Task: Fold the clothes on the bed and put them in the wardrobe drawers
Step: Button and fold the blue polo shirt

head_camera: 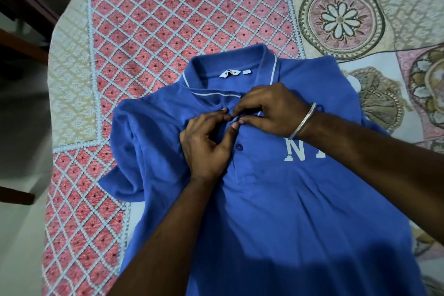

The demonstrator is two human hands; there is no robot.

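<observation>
Polo shirt point(276, 199) flat on bed point(149, 31); L hand point(206, 146) & R hand point(271, 110) pinch its placket, prob. at a button.

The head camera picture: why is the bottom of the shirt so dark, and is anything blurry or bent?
Head view: a broad shadow darkens the lower blue polo shirt, while the collar stays evenly lit; the wide lens curves the bed cover edge at left; left hand and right hand look sharp; no glare shows.
</observation>
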